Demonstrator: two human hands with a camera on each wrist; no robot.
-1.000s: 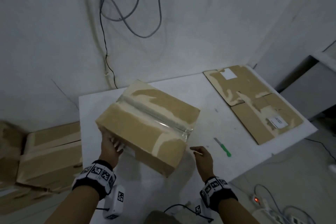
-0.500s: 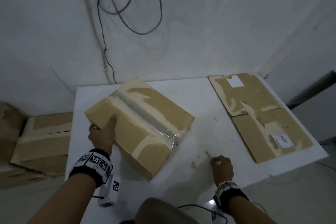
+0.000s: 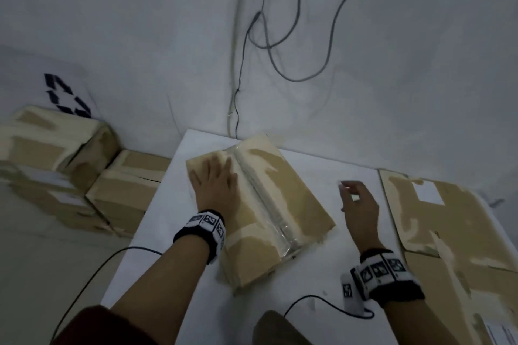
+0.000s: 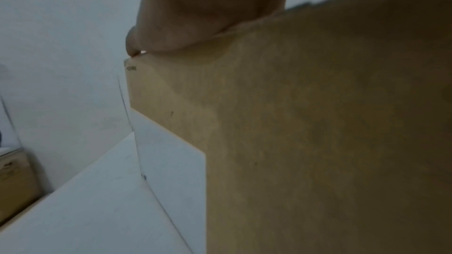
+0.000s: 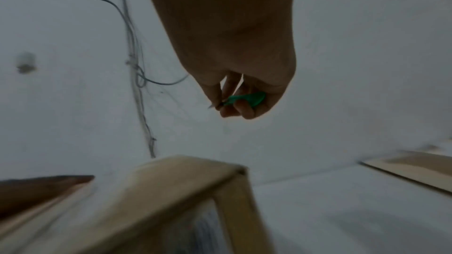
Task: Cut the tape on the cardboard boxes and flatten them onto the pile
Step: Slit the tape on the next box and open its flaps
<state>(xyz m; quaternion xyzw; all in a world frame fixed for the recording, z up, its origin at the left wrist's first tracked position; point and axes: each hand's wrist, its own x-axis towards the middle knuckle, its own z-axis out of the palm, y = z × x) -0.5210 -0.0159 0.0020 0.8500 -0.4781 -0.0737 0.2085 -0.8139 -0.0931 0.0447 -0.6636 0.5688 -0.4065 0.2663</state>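
Observation:
A taped cardboard box [image 3: 283, 199] stands on the white table [image 3: 330, 269], with a clear tape seam [image 3: 269, 199] running along its top. My left hand [image 3: 215, 182] lies flat on the box's left top flap, fingers straight; in the left wrist view the left hand [image 4: 186, 26] presses on the box [image 4: 318, 142] edge. To the right of the box my right hand [image 3: 356, 202] hovers above the table. In the right wrist view the right hand [image 5: 234, 101] grips a small green-handled cutter [image 5: 244, 99], blade tip pointing left. The box corner [image 5: 195, 184] lies below it.
A pile of flattened cardboard [image 3: 454, 232] covers the table's right side. Several taped boxes [image 3: 84, 176] are stacked on the floor at the left. Cables [image 3: 266, 36] hang down the white wall behind the table. A thin black cord [image 3: 322, 302] crosses the table's near edge.
My right hand picked the green cutter up off the table and rose beside the box. My left hand moved from the box's left edge onto its top flap.

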